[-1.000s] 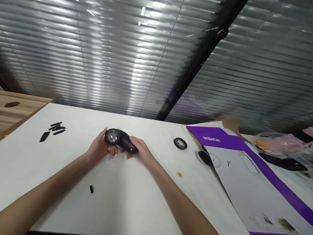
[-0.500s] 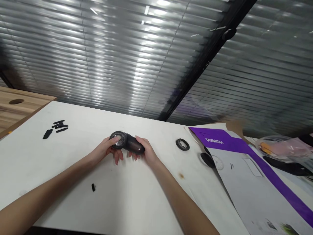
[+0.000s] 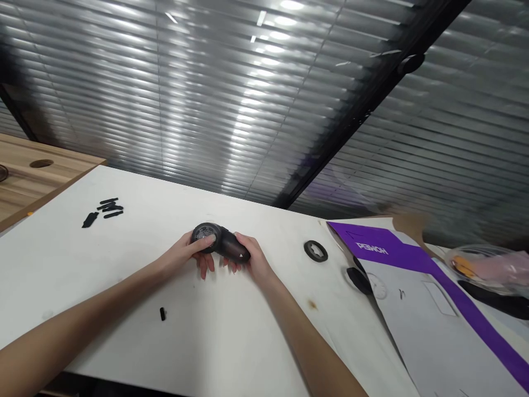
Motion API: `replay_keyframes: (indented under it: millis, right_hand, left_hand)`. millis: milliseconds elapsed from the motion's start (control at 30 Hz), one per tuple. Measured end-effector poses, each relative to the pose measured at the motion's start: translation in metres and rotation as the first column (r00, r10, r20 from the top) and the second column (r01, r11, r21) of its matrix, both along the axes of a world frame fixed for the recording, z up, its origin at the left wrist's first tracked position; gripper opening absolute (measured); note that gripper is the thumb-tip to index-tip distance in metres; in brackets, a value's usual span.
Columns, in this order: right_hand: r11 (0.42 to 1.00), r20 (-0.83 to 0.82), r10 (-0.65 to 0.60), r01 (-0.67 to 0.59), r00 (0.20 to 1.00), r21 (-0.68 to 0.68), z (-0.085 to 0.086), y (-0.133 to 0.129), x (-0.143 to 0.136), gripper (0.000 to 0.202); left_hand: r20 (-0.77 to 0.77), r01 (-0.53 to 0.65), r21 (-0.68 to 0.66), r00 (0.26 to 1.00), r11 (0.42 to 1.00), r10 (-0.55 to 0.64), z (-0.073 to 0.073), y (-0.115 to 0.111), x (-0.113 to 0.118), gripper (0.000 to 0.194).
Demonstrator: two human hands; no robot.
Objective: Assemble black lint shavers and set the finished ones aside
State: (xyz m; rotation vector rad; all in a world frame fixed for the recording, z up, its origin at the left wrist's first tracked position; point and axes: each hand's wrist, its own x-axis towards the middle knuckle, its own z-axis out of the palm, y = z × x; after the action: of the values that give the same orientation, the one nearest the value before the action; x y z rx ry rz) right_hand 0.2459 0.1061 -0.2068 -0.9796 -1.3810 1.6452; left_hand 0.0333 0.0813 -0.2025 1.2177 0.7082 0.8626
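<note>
A dark fabric shaver (image 3: pixel 228 245) with a round perforated metal head is held between both hands above the white table. My left hand (image 3: pixel 192 251) closes on the head end, its thumb lying over the metal mesh and its other fingers beneath. Around the handle end my right hand (image 3: pixel 255 258) is wrapped, fingers partly hidden underneath. To the right, apart from the hands, a black ring (image 3: pixel 316 251) with a notched opening lies on the table. A small black piece (image 3: pixel 162 314) rests nearer the front, below my left forearm.
Several flat black pieces (image 3: pixel 109 208) lie at the far left of the white table (image 3: pixel 140 193). On the right, a purple and white printed sheet (image 3: pixel 372 248) partly covers a black object (image 3: pixel 359 280). Beyond are a clear plastic bag (image 3: pixel 487 264) and window blinds (image 3: pixel 198 99).
The view has shifted slightly, so the table's things appear further right. My left thumb has slid across the metal mesh toward the handle side. Both hands keep hold of the shaver.
</note>
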Motion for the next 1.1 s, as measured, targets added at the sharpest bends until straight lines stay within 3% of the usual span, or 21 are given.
replay_keyframes:
  millis: [367, 800, 1100]
  right_hand:
    - [1.000, 0.002, -0.004, 0.004, 1.000, -0.011, -0.004, 0.001, 0.002, 0.053]
    - [0.999, 0.089, -0.016, 0.012, 0.996, 0.044, 0.001, -0.003, -0.002, 0.053]
    - [0.998, 0.127, -0.018, 0.011, 0.992, 0.054, 0.003, -0.005, -0.002, 0.055]
  left_hand:
    - [0.035, 0.013, -0.009, 0.999, 1.000, -0.012, -0.006, 0.000, -0.003, 0.039]
    - [-0.065, -0.051, -0.013, 0.997, 0.999, 0.050, -0.012, 0.002, -0.005, 0.040]
    - [-0.139, -0.121, -0.063, 0.984, 0.991, 0.111, -0.006, -0.001, -0.001, 0.042]
